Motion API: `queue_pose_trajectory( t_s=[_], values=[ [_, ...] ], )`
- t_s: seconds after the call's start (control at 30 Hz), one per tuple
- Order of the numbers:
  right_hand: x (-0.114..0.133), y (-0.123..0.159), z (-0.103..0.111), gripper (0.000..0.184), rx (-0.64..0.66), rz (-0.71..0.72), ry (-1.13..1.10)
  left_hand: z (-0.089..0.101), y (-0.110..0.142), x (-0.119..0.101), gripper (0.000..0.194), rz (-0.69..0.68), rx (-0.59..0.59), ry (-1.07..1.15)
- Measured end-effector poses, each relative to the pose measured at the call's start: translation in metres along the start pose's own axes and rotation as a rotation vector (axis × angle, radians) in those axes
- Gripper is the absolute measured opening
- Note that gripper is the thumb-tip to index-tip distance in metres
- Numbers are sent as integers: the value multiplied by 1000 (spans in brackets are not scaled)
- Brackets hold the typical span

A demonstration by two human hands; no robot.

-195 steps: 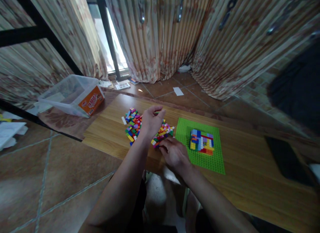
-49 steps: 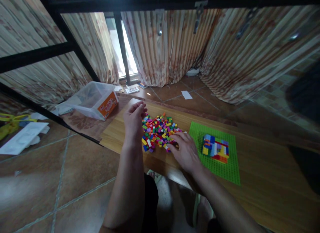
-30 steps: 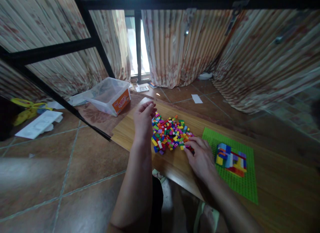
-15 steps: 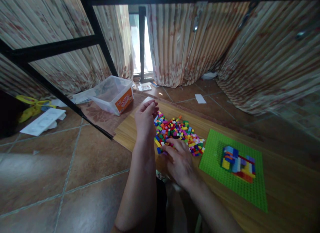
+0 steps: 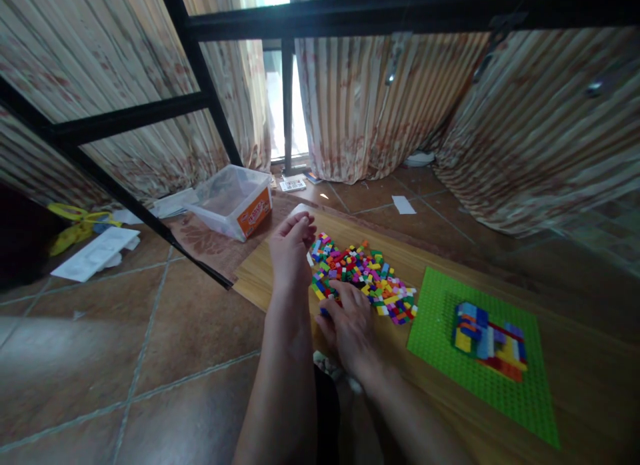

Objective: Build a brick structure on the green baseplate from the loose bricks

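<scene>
A heap of small colourful toy bricks (image 5: 370, 272) lies on the wooden table. My left hand (image 5: 291, 245) is raised at the heap's left side, fingers curled in; whatever they hold is hidden. Low over the heap's near edge, my right hand (image 5: 350, 325) has its thumb and index finger closed around a small blue brick (image 5: 325, 312), mostly covered by the fingers. To the right is a green baseplate (image 5: 435, 318) bearing a multicoloured brick structure (image 5: 490, 342), with blue, yellow, red and orange parts.
Past the table (image 5: 255, 268) stands a clear plastic bin (image 5: 215, 212) with an orange label. A black metal frame (image 5: 140, 202) slants down on the left. White packaging (image 5: 97, 253) and a yellow object (image 5: 70, 232) lie on the tiled floor. Striped curtains (image 5: 350, 112) hang behind.
The camera view has shifted, so the scene sits slightly lower. My right hand's fingers have drawn together at the heap's near edge; my left hand stays curled beside it.
</scene>
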State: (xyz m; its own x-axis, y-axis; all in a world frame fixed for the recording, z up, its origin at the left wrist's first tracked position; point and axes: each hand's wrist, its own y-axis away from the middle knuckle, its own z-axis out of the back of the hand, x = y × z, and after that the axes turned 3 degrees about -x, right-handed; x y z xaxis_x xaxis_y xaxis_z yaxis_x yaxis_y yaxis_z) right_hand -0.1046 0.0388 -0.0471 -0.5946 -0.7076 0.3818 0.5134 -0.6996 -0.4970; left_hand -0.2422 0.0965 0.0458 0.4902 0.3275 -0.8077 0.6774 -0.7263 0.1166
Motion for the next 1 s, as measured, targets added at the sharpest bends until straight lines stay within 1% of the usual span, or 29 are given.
queue_pose_trajectory(
  t_s=[0.2,0.27,0.3,0.37,0.43,0.47,0.53,0.6,0.73,0.87,1.0],
  values=[
    [-5,1,8,11,16,-19,21,2,-2,-2,11,-14,-13,-46],
    [-8,2,12,12,15,-27,34,5,-4,-1,14,-48,-16,-175],
    [-10,3,14,13,12,-28,39,7,-6,1,16,-77,-7,-306],
    [-14,5,17,15,-4,-30,45,10,-8,4,20,-126,47,-703],
    [-20,6,20,18,-29,-34,42,13,-8,7,23,-123,146,-1155],
    [-22,7,21,19,-41,-38,37,14,-7,8,24,-101,197,-1343],
    [-26,9,24,20,-54,-51,26,14,-5,10,27,-53,268,-1601],
    [-27,10,27,20,-60,-63,17,14,-4,10,29,-21,315,-1741],
    [-26,11,33,19,-84,-76,-1,16,-7,15,28,24,396,-1863],
    [-23,12,37,18,-75,-101,9,22,-14,22,21,-49,436,-1823],
    [-24,10,40,17,-40,-123,-12,27,-22,27,17,-73,489,-1794]
  ],
)
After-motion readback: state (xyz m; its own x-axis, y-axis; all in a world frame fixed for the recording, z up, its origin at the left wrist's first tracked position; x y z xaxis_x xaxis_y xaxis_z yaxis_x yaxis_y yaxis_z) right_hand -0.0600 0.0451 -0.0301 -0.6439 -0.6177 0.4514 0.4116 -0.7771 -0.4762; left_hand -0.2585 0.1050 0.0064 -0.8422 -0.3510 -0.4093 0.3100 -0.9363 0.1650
